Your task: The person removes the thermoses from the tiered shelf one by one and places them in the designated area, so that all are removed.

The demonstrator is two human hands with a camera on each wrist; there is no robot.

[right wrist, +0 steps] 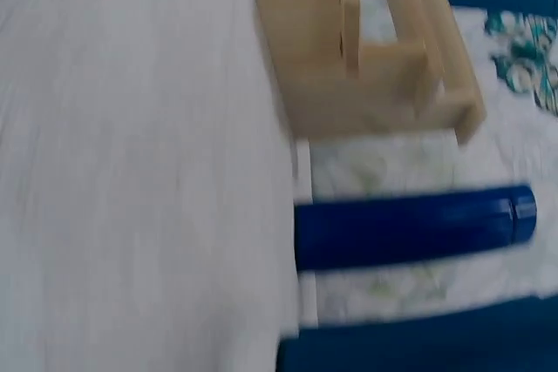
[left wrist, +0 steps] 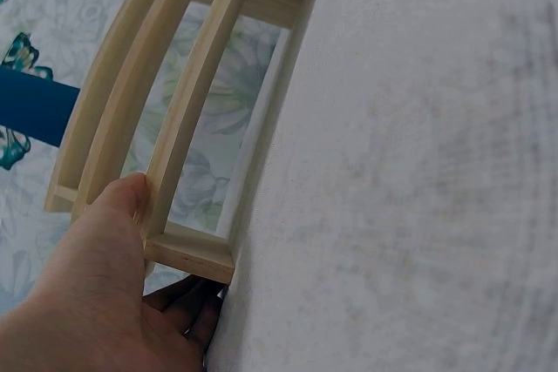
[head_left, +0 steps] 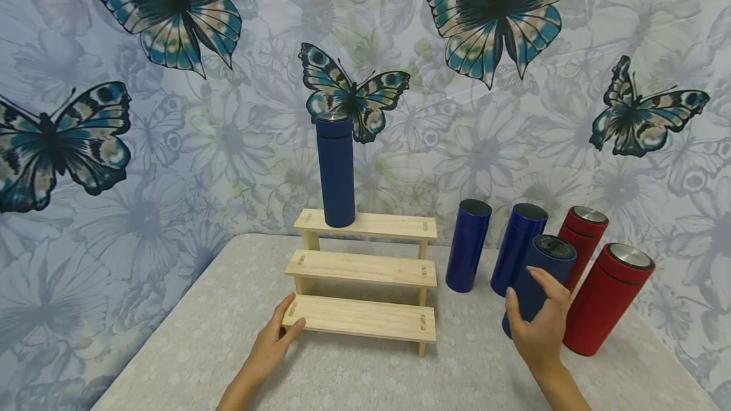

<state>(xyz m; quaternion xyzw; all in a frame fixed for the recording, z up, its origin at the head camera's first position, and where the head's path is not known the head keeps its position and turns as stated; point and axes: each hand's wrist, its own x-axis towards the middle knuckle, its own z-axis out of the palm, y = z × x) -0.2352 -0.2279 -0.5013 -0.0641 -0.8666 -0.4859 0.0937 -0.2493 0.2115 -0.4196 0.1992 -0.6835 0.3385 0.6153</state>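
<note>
A three-tier wooden shelf stand (head_left: pixel 360 317) sits on the cloth-covered table. My left hand (head_left: pixel 268 342) grips the left end of its lowest shelf, thumb on the top face; the left wrist view shows the other fingers at the side post (left wrist: pixel 196 254). On the top shelf a matte blue flask (head_left: pixel 337 173) stands upright. My right hand (head_left: pixel 539 328) is in front of another matte blue flask (head_left: pixel 526 289), thumb and forefinger spread apart with a gap between them. That flask (right wrist: pixel 436 346) appears along the bottom of the right wrist view, where no fingers show.
Two glossy dark blue flasks (head_left: pixel 468 246) (head_left: pixel 516 249) stand right of the stand. Two red flasks with silver lids, one behind (head_left: pixel 582 240) and one nearer (head_left: pixel 608 300), are at the far right. A butterfly-print backdrop (head_left: pixel 394 163) hangs behind the table (head_left: pixel 365 379).
</note>
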